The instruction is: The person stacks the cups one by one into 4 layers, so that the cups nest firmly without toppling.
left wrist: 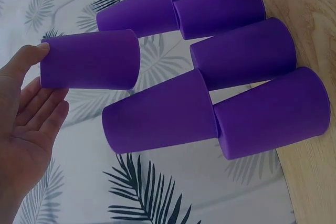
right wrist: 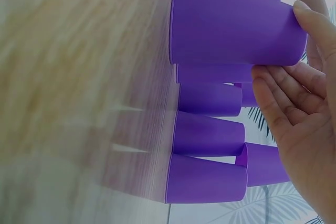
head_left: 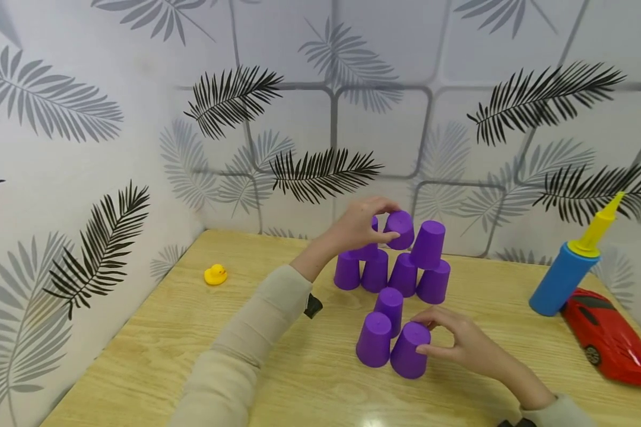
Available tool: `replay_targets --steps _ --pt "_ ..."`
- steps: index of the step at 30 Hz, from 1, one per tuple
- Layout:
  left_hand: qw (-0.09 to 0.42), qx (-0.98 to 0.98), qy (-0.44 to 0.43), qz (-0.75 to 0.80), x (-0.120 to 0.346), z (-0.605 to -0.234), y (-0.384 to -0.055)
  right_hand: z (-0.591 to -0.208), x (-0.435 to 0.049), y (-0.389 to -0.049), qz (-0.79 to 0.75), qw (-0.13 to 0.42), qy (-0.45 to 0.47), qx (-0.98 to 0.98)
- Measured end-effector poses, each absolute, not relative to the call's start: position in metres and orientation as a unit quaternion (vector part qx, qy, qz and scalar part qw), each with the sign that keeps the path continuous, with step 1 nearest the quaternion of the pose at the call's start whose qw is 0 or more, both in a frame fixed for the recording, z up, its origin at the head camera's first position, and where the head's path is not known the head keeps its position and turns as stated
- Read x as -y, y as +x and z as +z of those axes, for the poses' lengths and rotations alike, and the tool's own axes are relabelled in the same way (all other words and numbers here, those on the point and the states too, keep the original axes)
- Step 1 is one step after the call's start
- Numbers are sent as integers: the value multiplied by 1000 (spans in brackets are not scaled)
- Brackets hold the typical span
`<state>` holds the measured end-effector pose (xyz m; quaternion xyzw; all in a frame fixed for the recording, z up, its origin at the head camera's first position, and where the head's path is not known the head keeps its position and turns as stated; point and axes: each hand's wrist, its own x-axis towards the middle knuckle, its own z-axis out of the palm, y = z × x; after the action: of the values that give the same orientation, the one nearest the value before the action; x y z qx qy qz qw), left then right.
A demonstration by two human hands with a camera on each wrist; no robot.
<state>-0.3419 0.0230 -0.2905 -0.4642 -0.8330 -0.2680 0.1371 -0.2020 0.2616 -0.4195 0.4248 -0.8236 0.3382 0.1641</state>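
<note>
Easily upset, this balance

An upturned, tapered purple plastic cup (head_left: 400, 230) hangs from the left hand (head_left: 357, 225), thumb and fingers parted just enough to pinch it. Close by those fingers, upper purple cups (head_left: 428, 244) straddle a bottom row (head_left: 375, 271); a brush could, I'd say, topple them. The right hand (head_left: 460, 339) pinches another cup (head_left: 409, 353); jerking could jostle its neighbours (head_left: 374, 341).
</note>
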Motion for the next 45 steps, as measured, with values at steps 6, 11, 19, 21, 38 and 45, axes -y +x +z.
replay_targets --steps 6,11,19,21,38,45 --pt "113 847 -465 -233 -34 -296 -347 -419 -260 -201 330 171 425 825" --pt "96 851 -465 -226 -38 -302 -349 -420 -261 -201 323 174 427 826" --pt "94 848 -475 -216 -42 -306 -352 -419 -263 -200 321 168 417 834" --pt "92 850 -473 -215 -42 -307 -353 -419 -263 -200 320 169 418 834" --pt "66 878 -439 -179 -40 -304 -368 -418 -263 -199 315 181 422 831" --pt "49 884 -429 -177 -44 -303 -374 -420 -263 -200 315 184 425 828"
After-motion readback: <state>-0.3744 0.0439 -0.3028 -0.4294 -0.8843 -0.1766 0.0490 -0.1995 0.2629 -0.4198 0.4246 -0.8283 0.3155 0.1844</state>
